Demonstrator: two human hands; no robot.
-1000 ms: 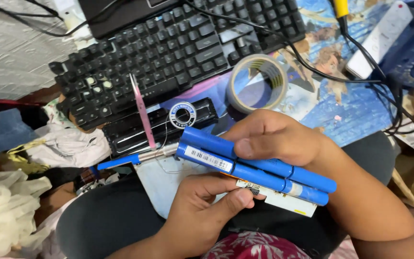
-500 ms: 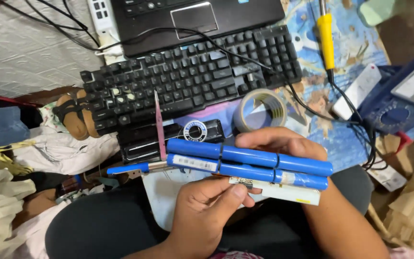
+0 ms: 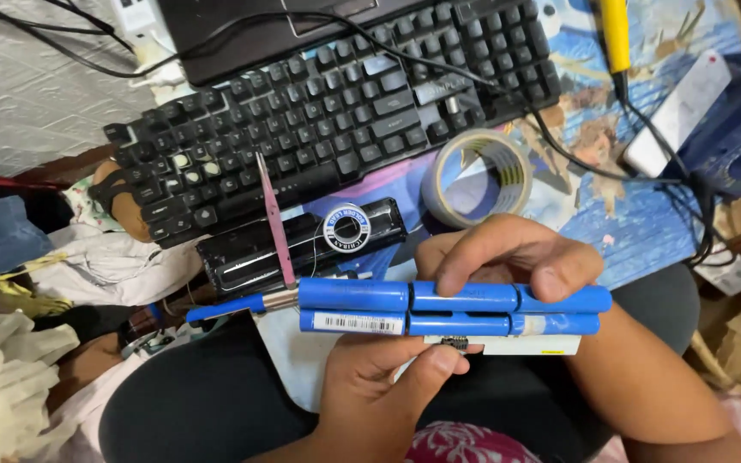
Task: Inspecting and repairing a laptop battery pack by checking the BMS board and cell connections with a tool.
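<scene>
A blue battery pack [image 3: 448,309], two rows of cylindrical cells joined end to end, lies level between both hands above my lap. My left hand [image 3: 379,381] grips it from below, thumb pressed against a small white board [image 3: 508,345] under the cells. My right hand [image 3: 499,253] rests on top, index finger pressing the upper row. A metal tab with a blue lead [image 3: 233,305] sticks out of the pack's left end. A pink tool [image 3: 274,219] stands just above that end.
A black keyboard [image 3: 319,120] and a laptop [image 3: 302,26] lie beyond. A tape roll [image 3: 478,178], a solder spool [image 3: 346,228] on a black box [image 3: 250,253], a yellow-handled tool [image 3: 616,34], cables and a blue case [image 3: 731,137] surround. Cloth piles [image 3: 10,377] sit left.
The view has drifted so the desk items sit lower and larger. The pack has turned from tilted to level, and my right index finger has stretched out along the upper row.
</scene>
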